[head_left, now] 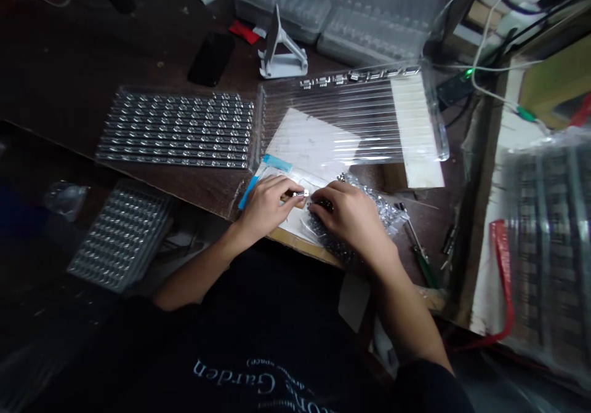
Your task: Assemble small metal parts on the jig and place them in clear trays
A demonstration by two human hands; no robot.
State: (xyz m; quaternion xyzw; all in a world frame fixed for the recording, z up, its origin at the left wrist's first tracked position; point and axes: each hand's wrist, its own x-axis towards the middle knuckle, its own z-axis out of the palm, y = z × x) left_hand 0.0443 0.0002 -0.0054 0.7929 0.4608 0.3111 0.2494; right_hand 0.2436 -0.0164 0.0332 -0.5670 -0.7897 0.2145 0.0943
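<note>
Pinched between the thumb and forefinger of my left hand [269,207] is a small silvery metal connector [301,194]. My right hand [348,213] is at the mouth of a clear plastic bag [390,211] of small dark and shiny parts, its fingers curled closed; what they hold, if anything, is too small and dark to name. Beyond my hands lies a clear ribbed tray [369,117], with several similar connectors in its far row. To its left, a second tray [178,130] is filled with rows of these parts.
A white stand [284,53] and a dark phone [211,59] are behind the trays. Stacked clear trays [373,22] line the back. At the right lie a green-handled screwdriver [421,259], cables and a red strap [503,277]. More filled trays [120,234] sit lower left.
</note>
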